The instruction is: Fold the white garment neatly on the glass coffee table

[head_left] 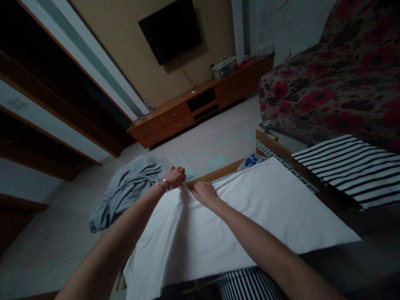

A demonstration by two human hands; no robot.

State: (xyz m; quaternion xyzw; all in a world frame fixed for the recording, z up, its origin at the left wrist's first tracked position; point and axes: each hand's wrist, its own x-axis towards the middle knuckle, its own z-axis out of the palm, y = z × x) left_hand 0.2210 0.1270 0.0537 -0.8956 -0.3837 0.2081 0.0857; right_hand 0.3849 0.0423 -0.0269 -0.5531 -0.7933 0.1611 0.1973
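Observation:
A large white cloth [250, 216] lies spread over a low surface, its far edge bunched between my hands. My left hand [175, 177], with thin silver bangles at the wrist, is closed on that far edge. My right hand [204, 193] pinches the cloth a little nearer to me, with the fingers gathered into it. A crumpled grey garment [125, 191] lies just beyond my left hand, on the floor. The wooden frame edge [215, 175] runs along behind the cloth.
A black-and-white striped fabric [346, 171] lies to the right, and a blue-printed plastic bag [251, 161] pokes out behind the cloth. Beyond are a red floral sofa [328, 87], a wooden TV cabinet [184, 110], and a wall-mounted TV [170, 31].

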